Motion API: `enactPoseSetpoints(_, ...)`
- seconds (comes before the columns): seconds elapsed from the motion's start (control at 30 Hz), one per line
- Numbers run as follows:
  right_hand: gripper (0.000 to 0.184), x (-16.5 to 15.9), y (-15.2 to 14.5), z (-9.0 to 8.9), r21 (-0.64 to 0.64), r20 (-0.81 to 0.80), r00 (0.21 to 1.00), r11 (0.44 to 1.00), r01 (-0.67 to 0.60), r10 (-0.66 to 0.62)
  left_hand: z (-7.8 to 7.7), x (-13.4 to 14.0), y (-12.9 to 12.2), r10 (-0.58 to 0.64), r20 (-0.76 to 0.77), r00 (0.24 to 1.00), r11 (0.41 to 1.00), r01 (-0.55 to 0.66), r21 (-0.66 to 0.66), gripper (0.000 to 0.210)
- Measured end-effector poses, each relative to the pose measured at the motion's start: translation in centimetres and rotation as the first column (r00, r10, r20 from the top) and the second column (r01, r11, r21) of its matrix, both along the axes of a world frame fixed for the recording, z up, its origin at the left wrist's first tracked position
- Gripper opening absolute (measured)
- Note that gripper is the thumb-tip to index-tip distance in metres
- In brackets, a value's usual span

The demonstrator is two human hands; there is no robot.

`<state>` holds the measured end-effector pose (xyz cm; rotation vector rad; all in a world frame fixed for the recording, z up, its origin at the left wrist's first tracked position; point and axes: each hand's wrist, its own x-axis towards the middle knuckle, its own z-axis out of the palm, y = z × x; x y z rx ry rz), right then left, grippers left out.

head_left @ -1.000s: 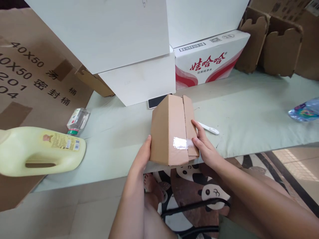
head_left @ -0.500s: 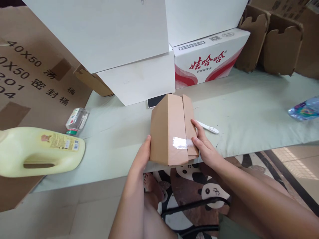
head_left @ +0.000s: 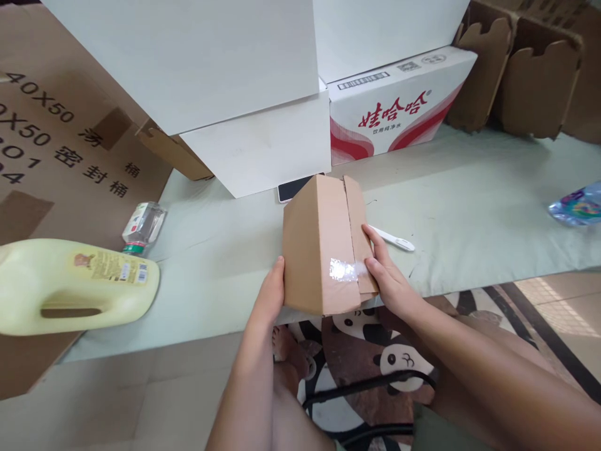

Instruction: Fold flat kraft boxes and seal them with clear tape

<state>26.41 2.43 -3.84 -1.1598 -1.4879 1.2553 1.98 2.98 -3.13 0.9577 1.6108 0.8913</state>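
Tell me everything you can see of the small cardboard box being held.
The small cardboard box is plain brown and looks like corrugated card. A seam separates its upper panel from a flap on the right, and shiny clear tape crosses toward that flap. It sits tilted at the front edge of the cloth-covered table; whether it rests on the cloth is unclear. The left hand holds its left side, the right hand its right. Its contents are hidden.
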Motion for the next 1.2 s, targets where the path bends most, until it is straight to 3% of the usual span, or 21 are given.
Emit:
enactPoseSetpoints(0.2,0.064,0.0,0.1,-0.6,0.021,0.006,1.000,1.000,0.002,-0.002,-1.0,-0.3,-0.3,0.042,0.027,0.999,0.999,-0.042,-0.004,0.061)
enactPoseSetpoints(0.5,0.068,-0.3,0.3,-0.7,-0.006,0.031,0.999,0.999,0.038,-0.038,-1.2,-0.3,0.4,0.056,0.060,0.997,0.998,-0.057,0.008,0.053)
enactPoseSetpoints(0.67,0.088,-0.2,-0.1,-0.9,0.043,-0.025,0.998,0.997,-0.059,0.060,-1.0,-0.4,0.3,0.038,0.060,0.997,0.999,-0.038,0.001,0.054)
enactPoseSetpoints(0.77,0.095,-0.2,-0.3,-0.6,0.048,-0.053,0.994,0.995,-0.091,0.093,-0.8,-0.4,0.4,0.022,-0.023,1.000,1.000,-0.021,0.011,0.058)
enactPoseSetpoints(0.87,0.076,-0.4,-0.3,0.0,0.008,-0.077,0.994,0.997,-0.079,0.079,-0.6,-0.4,0.5,0.036,-0.182,0.983,0.996,-0.020,0.091,0.060)
enactPoseSetpoints(0.93,0.064,-0.5,-0.2,0.3,0.016,-0.078,0.995,0.998,-0.061,0.062,-0.5,-0.4,0.3,0.121,-0.185,0.975,0.939,-0.052,0.340,0.055)
enactPoseSetpoints(0.97,0.060,-0.5,-0.1,0.3,0.028,-0.071,0.997,0.999,-0.043,0.044,-0.4,-0.3,0.2,0.136,-0.145,0.980,0.866,-0.046,0.498,0.056)
enactPoseSetpoints(1.03,0.054,-0.5,0.2,0.3,0.049,-0.048,0.999,0.999,0.002,0.000,-0.3,-0.4,-0.1,0.026,-0.138,0.990,0.678,0.084,0.730,0.062)
enactPoseSetpoints(1.1,0.051,-0.4,0.4,0.0,0.053,-0.024,0.999,0.998,0.030,-0.029,-0.3,-0.5,-0.3,-0.124,-0.296,0.947,0.520,0.316,0.794,0.068)
enactPoseSetpoints(1.13,0.052,-0.3,0.4,-0.2,0.052,-0.016,1.000,0.998,0.024,-0.023,-0.4,-0.6,-0.3,-0.160,-0.381,0.910,0.475,0.410,0.779,0.071)
enactPoseSetpoints(1.2,0.055,-0.3,0.3,-0.5,0.058,-0.012,1.000,0.998,-0.028,0.028,-0.8,-0.8,0.0,-0.178,-0.464,0.868,0.464,0.490,0.738,0.081)
